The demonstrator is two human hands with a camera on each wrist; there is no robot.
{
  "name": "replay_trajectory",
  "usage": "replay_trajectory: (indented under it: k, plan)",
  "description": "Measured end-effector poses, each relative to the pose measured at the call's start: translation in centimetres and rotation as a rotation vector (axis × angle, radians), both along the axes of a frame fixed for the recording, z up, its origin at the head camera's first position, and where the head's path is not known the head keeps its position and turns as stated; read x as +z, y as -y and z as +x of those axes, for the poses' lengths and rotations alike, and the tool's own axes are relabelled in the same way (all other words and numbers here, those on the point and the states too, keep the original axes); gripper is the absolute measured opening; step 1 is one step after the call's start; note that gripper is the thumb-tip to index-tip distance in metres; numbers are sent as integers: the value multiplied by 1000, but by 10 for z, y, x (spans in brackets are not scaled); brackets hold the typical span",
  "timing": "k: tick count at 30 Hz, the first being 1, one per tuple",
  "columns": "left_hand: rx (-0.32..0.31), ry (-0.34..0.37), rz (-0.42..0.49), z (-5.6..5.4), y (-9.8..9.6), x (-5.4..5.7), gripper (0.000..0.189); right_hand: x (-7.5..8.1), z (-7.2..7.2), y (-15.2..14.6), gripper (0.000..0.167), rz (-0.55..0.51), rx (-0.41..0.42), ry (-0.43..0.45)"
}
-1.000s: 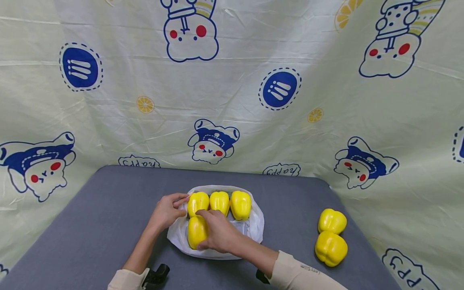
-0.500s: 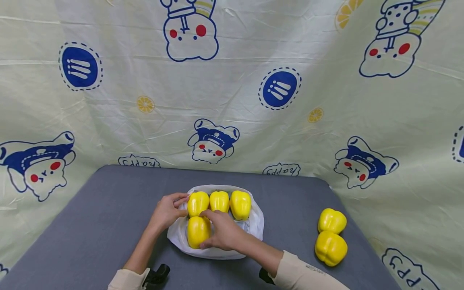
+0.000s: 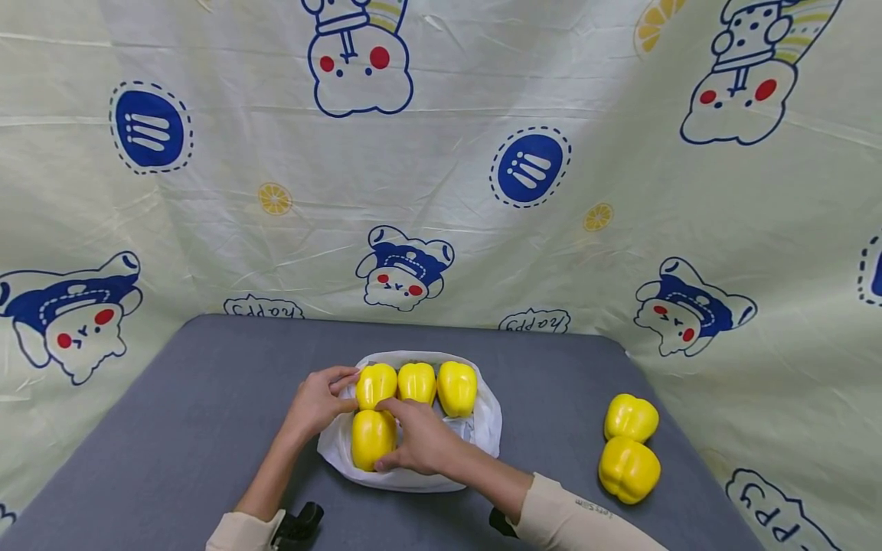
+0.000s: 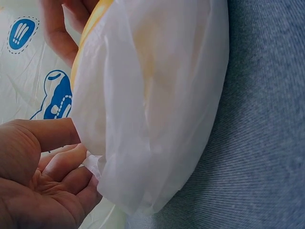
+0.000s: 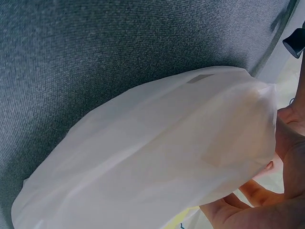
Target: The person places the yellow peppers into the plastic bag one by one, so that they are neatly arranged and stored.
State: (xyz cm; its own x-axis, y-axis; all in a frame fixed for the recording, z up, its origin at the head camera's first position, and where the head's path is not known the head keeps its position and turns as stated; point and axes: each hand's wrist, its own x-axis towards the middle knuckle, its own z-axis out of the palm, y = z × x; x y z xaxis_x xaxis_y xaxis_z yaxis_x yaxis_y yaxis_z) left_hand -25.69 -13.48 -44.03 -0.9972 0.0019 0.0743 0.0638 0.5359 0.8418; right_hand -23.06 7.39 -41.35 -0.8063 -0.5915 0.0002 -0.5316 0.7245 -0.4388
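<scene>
Since half a second ago, the near pepper (image 3: 373, 442) has shifted slightly toward 9 o'clock, and the right hand (image 3: 423, 438) with it; nothing else that we can see has moved noticeably. We read the bag (image 3: 489, 428) as a clock face, 12 at its far side. The near pepper sits inside at about 8, the right hand's thumb and fingers spread round it and gripping it. At about 10 on the rim we see the left hand (image 3: 317, 399), its bent fingers and thumb holding the bag's edge, as far as we can judge.

By our count four peppers are in: the near pepper, plus the left far pepper (image 3: 376, 386), the middle far pepper (image 3: 416, 383) and the right far pepper (image 3: 458, 389), in a row from 11 to 1. We judge the fourth is being settled. Two are outside, touching each other on the tabletop (image 3: 551, 405) well out toward 3 o'clock: the upper loose pepper (image 3: 632, 418) and the lower loose pepper (image 3: 629, 470). Room seems to remain around 4, partly behind the right hand.

As for writing, we can read "happy", upside down, on the cloth (image 3: 475, 260). The right sleeve (image 3: 586, 516) bears print too small for us to read. We find no label on the peppers.
</scene>
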Motion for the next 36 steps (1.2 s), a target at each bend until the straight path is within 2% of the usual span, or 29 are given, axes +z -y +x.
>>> replay_trajectory:
  k: [9,16,29,36]
  plan:
    - [-2,6,6,1,0,1,52,-1,-1,-2,79,-3,3,-12]
    - [-1,10,-5,2,1,2,52,8,-2,-8,82,0,-31,21]
    - [8,35,-2,0,-2,-1,54,25,-8,-46,79,-53,-164,33]
    - [3,15,11,-1,-2,0,53,29,-14,-65,76,-84,-188,-23]
